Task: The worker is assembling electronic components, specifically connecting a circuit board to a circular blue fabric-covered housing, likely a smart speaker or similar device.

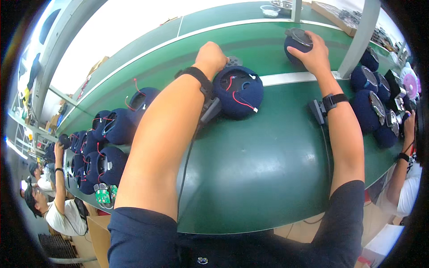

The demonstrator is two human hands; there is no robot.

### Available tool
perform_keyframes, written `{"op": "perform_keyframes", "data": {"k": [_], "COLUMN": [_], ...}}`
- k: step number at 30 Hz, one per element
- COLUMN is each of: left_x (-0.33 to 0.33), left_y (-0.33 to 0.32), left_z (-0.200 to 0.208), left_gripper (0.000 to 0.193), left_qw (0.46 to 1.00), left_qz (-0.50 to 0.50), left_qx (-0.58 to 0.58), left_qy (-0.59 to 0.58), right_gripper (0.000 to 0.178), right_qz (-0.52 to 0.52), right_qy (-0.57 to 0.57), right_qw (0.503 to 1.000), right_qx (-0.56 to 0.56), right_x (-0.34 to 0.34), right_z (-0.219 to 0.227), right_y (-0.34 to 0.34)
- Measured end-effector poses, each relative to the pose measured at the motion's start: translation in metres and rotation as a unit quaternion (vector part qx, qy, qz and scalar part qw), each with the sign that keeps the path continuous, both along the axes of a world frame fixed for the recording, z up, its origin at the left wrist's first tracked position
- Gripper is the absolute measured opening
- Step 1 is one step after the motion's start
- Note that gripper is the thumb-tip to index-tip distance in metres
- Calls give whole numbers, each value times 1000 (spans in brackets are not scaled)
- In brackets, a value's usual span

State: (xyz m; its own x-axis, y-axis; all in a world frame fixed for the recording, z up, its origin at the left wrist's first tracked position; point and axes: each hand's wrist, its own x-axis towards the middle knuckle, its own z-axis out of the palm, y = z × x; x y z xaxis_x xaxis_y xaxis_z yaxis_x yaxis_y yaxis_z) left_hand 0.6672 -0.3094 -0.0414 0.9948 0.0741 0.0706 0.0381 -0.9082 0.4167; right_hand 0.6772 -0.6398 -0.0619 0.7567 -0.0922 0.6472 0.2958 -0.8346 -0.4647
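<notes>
Upper right, the right hand (317, 54) reaches forward, fingers clasping a navy sphere (295, 43); upper centre, the left hand (211, 57) bends away, fingers hidden, grip impossible to tell.

Left hand (212, 56): fingertips curled out of sight; grip on grey perforated disc (234, 61) not confirmable. Disc partly hidden behind wired navy ball (246, 99). Right hand (315, 54): thumb covers part of held ball (293, 42). Left forearm (163, 138) overlaps end ball (149, 94) of left row. Small parts (347, 17), upper right: too small to identify. Co-worker (404, 192), right: cut off by dark rim.
</notes>
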Motion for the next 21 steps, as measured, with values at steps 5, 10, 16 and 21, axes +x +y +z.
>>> {"op": "perform_keyframes", "data": {"k": [5, 10, 16, 21], "left_x": [5, 13, 24, 29], "left_y": [-6, -9, -16, -27], "left_z": [-8, -16, -25, -23], "left_gripper": [22, 20, 17, 17], "left_qw": [999, 997, 999, 999], "left_qz": [-10, -13, -29, -28], "left_qx": [33, 65, 32, 45], "left_qy": [-42, -27, -20, -6], "right_gripper": [86, 85, 88, 88], "right_qz": [-24, -36, -68, -101], "right_qy": [-8, 5, 25, 31], "right_qw": [999, 999, 997, 993], "right_qx": [-39, -29, -33, -44], "right_x": [9, 6, 7, -1], "right_z": [-20, -18, -18, -15], "right_y": [-3, 0, -5, -4]}}
